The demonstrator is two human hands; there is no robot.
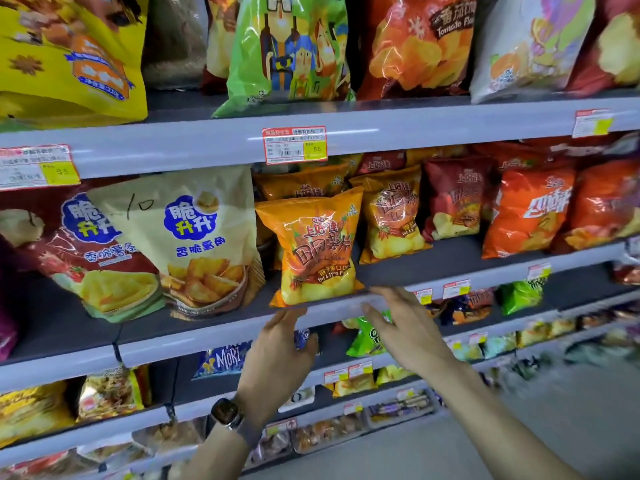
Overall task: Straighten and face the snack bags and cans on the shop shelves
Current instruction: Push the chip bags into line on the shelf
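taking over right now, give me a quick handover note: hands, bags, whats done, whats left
Left hand: open, fingertips at the shelf lip just under the front orange bag, holding nothing.
Right hand: open, at the lip to that bag's right, holding nothing.
Done: the front orange bag stands upright at the middle shelf edge, label out.
Left: the second orange bag and the dark red bag sit further back; the beige bag leans, overlapping its neighbour. No cans in view.
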